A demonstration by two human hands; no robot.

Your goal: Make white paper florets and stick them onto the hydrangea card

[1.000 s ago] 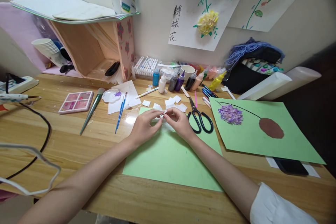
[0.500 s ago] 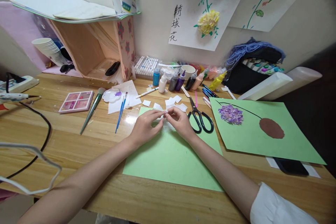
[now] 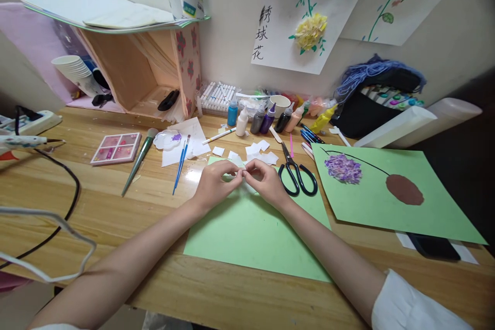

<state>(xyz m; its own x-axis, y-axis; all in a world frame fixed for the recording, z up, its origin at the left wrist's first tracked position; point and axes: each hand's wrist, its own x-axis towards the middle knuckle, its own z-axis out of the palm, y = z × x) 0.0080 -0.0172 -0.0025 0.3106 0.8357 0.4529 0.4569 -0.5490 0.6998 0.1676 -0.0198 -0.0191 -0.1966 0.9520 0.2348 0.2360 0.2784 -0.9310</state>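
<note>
A small piece of white paper (image 3: 243, 168) is pinched right at the middle of the frame, where the two hands meet; so little of it shows past the skin that I cannot make out its shape. The left hand (image 3: 217, 183) and the right hand (image 3: 266, 179) each have thumb and forefinger pressed together, the two grips touching tip to tip, probably because so slight a thing leaves room for nothing but fingertips. The forearms (image 3: 154, 247) slant in from the lower corners and rest low over the table (image 3: 216, 289), which likely steadies them. Beneath, a green sheet (image 3: 263, 242) lies flat at the lower centre, seemingly serving as a mat. White paper squares (image 3: 254, 150) are scattered just beyond the fingers, near enough, I'd judge, to be picked up without leaning. The scissors (image 3: 290, 161) lie just beside the right hand, handles pointing toward the person, handy for it. Upright bottles (image 3: 267, 121) line up near the wall (image 3: 228, 36) at the upper centre, perhaps to stay out of the elbows' way. At the right, a second green sheet (image 3: 371, 216) bearing a purple flower cluster (image 3: 343, 168) and a brown oval (image 3: 405, 189) lies within plain sight.
</note>
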